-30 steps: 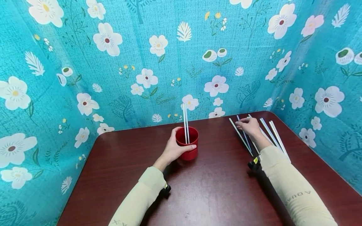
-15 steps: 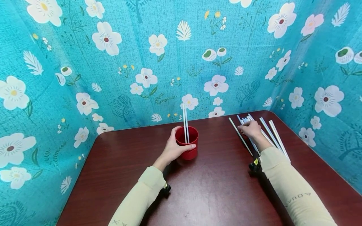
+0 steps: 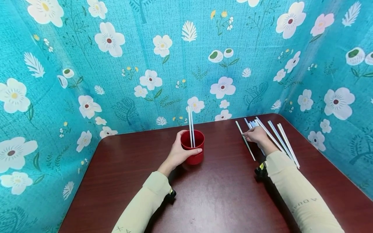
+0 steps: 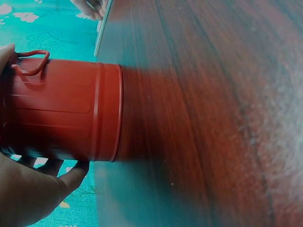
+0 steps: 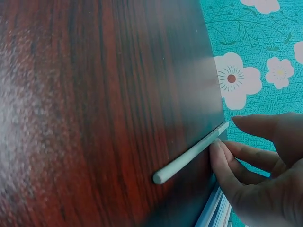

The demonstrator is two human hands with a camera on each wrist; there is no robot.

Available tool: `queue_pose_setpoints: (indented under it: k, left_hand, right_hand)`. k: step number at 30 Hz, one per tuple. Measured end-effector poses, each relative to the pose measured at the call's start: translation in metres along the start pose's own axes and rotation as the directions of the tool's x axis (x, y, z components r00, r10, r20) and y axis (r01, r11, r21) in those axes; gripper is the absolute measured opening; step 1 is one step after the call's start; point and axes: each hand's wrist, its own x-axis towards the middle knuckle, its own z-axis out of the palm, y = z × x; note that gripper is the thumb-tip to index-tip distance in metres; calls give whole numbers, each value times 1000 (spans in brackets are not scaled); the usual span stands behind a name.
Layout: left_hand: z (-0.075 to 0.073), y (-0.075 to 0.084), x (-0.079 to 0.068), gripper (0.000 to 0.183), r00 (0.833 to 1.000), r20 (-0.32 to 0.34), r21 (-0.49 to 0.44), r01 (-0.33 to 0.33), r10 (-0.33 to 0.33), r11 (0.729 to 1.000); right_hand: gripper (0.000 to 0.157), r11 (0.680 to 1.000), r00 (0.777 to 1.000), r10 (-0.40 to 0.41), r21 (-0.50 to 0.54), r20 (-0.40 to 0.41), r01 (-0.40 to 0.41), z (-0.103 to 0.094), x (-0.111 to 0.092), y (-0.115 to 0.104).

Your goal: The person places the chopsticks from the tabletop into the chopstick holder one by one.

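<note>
1. The left hand (image 3: 180, 153) is gripping the red cup (image 3: 196, 158), thumb lying across the near side, and the cup is standing upright on the table (image 3: 221, 187). That hand should be bracing it lightly, since two tall sticks (image 3: 191, 127) are leaning inside and a hard tilt could be shifting them.

2. The right hand (image 3: 257, 134) is touching the outermost stick (image 5: 189, 156), which is lying on the table to the right of the cup, well apart from it. A finger is standing apart from the stick in the right wrist view; whether the others are pinching it, I cannot tell.

3. The step seems to be getting hold of this one stick. Thumb and finger should be meeting on opposite sides of it, because a thin rod is probably rolling under a one-sided push.

4. The hand is touching it nearer the far end, so the near end is likely to be dragging; a slow, level lift should be helping.

5. More sticks (image 3: 286, 139) are lying beyond the right hand, so the knuckles should be clearing them.
</note>
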Motion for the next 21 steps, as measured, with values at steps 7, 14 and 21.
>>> queue_pose_setpoints:
  k: [7, 14, 21]
  left_hand:
    - [0, 2, -1, 94, 1000, 2, 5, -2, 2, 1000]
    - [-1, 2, -1, 94, 1000, 9, -3, 3, -3, 1000]
    - [0, 1, 0, 93, 1000, 6, -3, 4, -4, 1000]
  right_hand:
    - [24, 998, 1000, -28, -62, -11, 27, 4, 2, 0]
    - [20, 991, 997, -71, -119, -24, 68, 7, 5, -2]
    - [19, 957, 994, -104, -276, -39, 90, 9, 3, -10]
